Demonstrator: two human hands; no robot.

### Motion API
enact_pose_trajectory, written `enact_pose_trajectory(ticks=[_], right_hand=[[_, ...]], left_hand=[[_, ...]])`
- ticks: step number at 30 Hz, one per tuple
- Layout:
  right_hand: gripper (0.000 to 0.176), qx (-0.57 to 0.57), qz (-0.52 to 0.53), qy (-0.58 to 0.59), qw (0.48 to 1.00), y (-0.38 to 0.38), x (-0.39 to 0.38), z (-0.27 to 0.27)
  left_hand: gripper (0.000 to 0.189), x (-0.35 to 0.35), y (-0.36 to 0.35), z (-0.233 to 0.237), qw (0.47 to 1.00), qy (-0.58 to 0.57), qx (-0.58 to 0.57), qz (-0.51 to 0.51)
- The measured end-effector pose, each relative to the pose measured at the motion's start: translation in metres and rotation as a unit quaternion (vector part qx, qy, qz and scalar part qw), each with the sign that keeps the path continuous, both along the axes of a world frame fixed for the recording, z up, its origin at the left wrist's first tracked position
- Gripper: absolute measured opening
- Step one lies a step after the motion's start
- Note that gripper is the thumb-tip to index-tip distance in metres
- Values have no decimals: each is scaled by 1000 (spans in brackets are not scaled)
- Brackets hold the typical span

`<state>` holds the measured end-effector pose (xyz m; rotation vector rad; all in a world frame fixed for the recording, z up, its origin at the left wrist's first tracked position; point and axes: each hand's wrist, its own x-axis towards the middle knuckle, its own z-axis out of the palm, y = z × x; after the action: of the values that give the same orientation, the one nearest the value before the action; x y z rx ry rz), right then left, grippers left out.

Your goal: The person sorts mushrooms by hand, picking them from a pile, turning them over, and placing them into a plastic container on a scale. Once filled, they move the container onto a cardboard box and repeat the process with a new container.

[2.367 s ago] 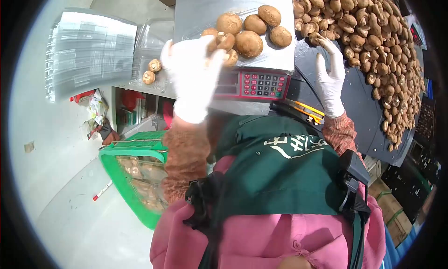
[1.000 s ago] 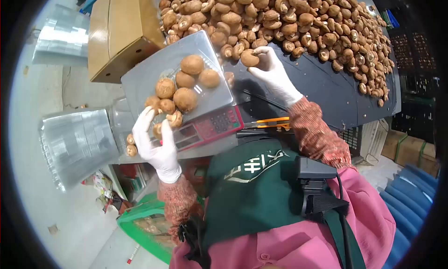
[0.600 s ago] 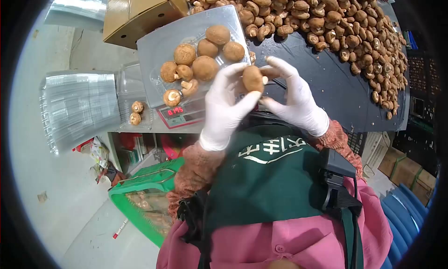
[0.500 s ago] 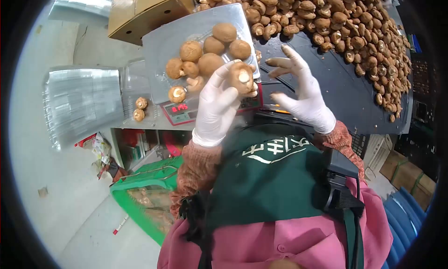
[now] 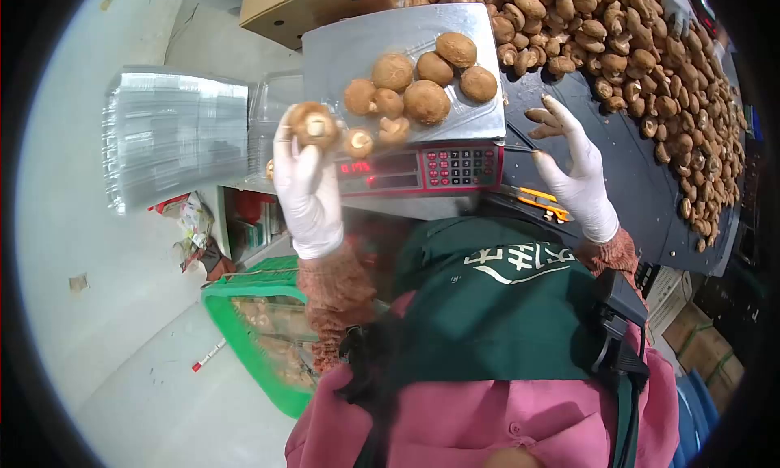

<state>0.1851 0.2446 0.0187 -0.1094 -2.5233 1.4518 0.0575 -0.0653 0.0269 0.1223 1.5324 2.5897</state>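
Note:
My left hand [image 5: 307,188], in a white glove, is closed on a mushroom [image 5: 315,128] whose pale stem faces up. It is left of the digital scale [image 5: 459,169], near the pan's lower left corner. Several brown mushrooms [image 5: 426,102] lie on the scale's metal pan [image 5: 345,49], two smaller ones with stems showing near its front edge. The red display is lit, its digits partly blurred. My right hand [image 5: 577,171], also gloved, hovers with fingers spread over the dark table to the right of the scale, holding nothing.
A big heap of mushrooms [image 5: 642,86] covers the far right of the dark table [image 5: 561,102]. Clear plastic trays [image 5: 179,139] are stacked at left. A cardboard box [image 5: 317,9] stands behind the scale. An orange-handled tool [image 5: 540,200] lies by the scale; a green crate [image 5: 236,305] sits below.
My left hand has carried the mushroom left, from over the scale's front right to beside its left end. My right hand stays spread. The view has shifted, showing the scale's keypad.

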Motion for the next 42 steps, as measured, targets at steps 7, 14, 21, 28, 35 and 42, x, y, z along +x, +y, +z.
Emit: enact_pose_trajectory(ticks=[7, 14, 21, 28, 35, 42], right_hand=[[66, 11, -17, -25, 999, -5, -3, -8], [66, 21, -20, -25, 999, -2, -1, -10], [63, 38, -9, -10, 999, -4, -3, -13], [61, 40, -26, -13, 999, 2, 1, -17], [58, 44, -3, -3, 999, -1, -4, -20], [46, 21, -49, -9, 999, 7, -7, -23]], left_hand=[[46, -6, -22, -11, 953, -141, 266, -26], [42, -7, -9, -9, 997, -53, 26, 52], [46, -16, 16, -26, 869, 160, -447, 137], [37, -20, 7, -48, 743, 224, -615, 135], [37, -24, 2, -57, 762, 236, -584, 150], [30, -29, -24, -27, 858, 109, -465, 191]])
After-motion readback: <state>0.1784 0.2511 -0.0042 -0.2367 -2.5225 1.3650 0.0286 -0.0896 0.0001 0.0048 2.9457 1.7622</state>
